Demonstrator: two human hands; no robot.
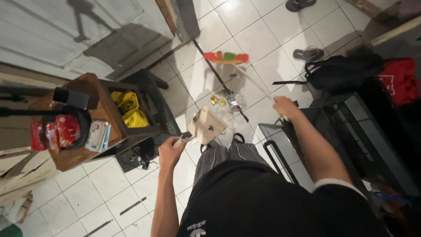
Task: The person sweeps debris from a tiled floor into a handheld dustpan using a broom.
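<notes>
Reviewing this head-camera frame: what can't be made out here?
- Left hand: its grip on the dustpan handle is seen from behind; fingers hidden.
- Right hand: the broom stick is motion-blurred, so the grip is unclear.
- Litter pile on the tiled floor: too small and glary to identify.
- Sandal: cut by the top edge.
- Feet: hidden by the person's body.

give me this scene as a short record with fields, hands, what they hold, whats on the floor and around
left hand: left hand grips the white handle of a beige dustpan
right hand: right hand grips the white stick of a broom with a red, green and orange head
floor: white tiles, small pile of clear plastic litter beyond the dustpan
left side: wooden table with red snack packets
right side: black bag, red bag
far floor: sandals
</notes>
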